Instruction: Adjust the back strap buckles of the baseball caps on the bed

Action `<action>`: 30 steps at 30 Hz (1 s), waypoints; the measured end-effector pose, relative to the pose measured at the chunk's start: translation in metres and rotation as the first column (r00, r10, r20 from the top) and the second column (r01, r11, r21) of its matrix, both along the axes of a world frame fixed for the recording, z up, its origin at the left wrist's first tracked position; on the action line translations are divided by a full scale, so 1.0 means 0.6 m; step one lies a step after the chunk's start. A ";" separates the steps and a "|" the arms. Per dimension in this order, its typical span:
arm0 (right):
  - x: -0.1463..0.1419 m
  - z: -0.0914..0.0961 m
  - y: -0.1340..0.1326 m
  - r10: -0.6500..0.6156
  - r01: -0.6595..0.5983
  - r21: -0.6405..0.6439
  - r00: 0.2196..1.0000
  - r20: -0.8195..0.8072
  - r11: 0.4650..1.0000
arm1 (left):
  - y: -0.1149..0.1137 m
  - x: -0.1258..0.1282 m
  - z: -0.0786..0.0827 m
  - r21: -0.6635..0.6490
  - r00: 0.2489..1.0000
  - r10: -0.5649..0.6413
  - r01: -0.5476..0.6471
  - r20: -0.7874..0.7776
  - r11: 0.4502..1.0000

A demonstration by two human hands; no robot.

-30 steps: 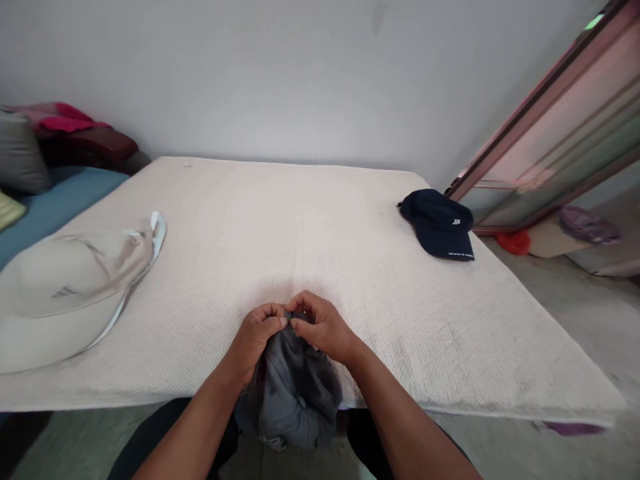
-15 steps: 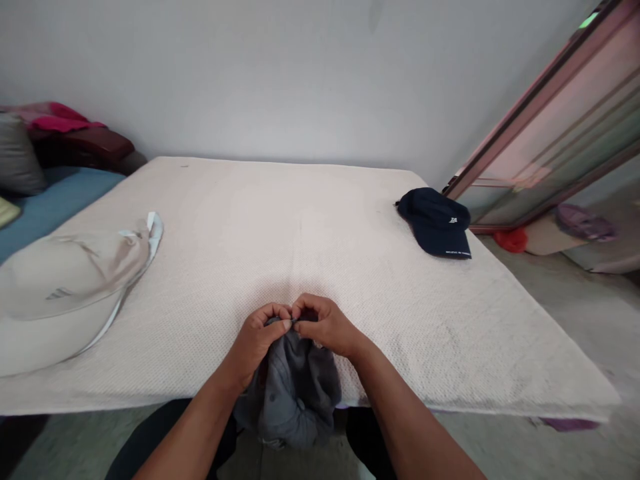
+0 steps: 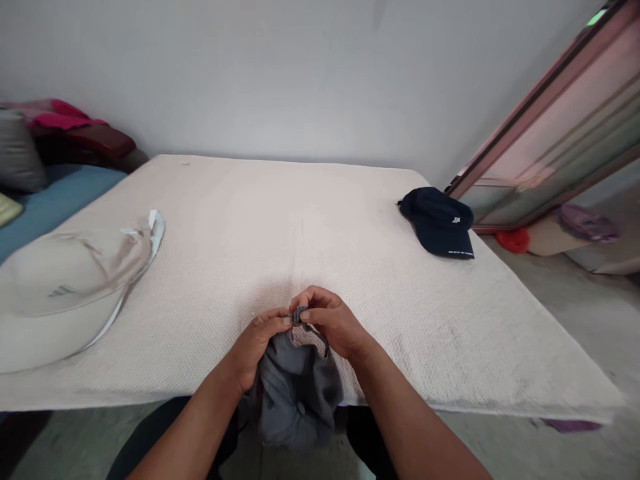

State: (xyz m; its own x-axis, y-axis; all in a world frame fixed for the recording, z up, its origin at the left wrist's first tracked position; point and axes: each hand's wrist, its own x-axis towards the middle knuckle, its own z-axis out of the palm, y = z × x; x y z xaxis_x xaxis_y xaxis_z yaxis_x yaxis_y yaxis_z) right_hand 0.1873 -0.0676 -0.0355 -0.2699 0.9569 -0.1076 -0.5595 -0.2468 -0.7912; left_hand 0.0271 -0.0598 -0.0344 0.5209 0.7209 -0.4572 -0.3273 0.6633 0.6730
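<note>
A dark grey cap (image 3: pixel 295 400) hangs at the table's near edge, its crown toward me and its back opening facing up. Its back strap (image 3: pixel 298 315) is pinched between both hands. My left hand (image 3: pixel 257 343) is closed on the strap's left part, thumb on top. Just beside it, my right hand (image 3: pixel 335 323) grips the strap's end between thumb and fingers. Below the strap, the curved opening of the cap shows. The cap's brim is hidden from view.
A beige cap (image 3: pixel 65 280) lies at the left of the white-covered table (image 3: pixel 240 213). A navy cap (image 3: pixel 437 220) rests at the right. Behind stands a grey wall (image 3: pixel 280 80). A blue cushioned seat (image 3: pixel 75 193) is at far left, a glass-panelled frame (image 3: pixel 560 127) at right.
Both hands stay together at the strap. The strap's end and the cap's back opening now show more clearly, with my right fingers raised slightly.
</note>
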 end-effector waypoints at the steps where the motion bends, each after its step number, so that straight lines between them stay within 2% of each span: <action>1: -0.001 0.000 0.000 0.006 -0.006 0.010 1.000 0.000 1.000 | 0.000 0.000 0.000 -0.008 1.000 0.000 0.000 0.002 1.000; 7: 0.003 0.006 0.000 -0.059 0.064 0.098 0.997 -0.053 0.993 | -0.002 -0.003 -0.007 -0.034 1.000 -0.014 0.013 -0.022 0.999; 12: 0.015 0.012 -0.002 -0.100 0.101 0.047 0.995 -0.019 0.994 | 0.000 -0.003 -0.003 -0.005 0.999 -0.030 0.029 -0.046 1.000; 16: 0.018 0.010 -0.005 -0.058 0.059 0.001 0.990 0.131 0.998 | 0.000 -0.005 -0.001 0.016 0.998 -0.010 0.011 -0.067 1.000; 21: 0.017 0.007 -0.006 -0.006 0.009 -0.007 0.940 0.342 1.000 | -0.004 -0.007 -0.004 0.053 0.993 0.006 0.000 -0.116 0.999; 30: 0.022 0.000 -0.004 0.024 -0.039 0.025 0.891 0.453 0.999 | -0.006 -0.001 -0.003 0.120 0.975 -0.019 0.046 -0.220 0.992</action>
State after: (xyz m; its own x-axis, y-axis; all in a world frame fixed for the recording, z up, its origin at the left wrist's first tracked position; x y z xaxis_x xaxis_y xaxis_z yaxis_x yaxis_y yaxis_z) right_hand 0.2004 -0.0701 -0.0354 -0.2291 0.9537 -0.1947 -0.1314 -0.2285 -0.9646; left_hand 0.0265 -0.0637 -0.0362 0.4427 0.7632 -0.4707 -0.1433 0.5784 0.8030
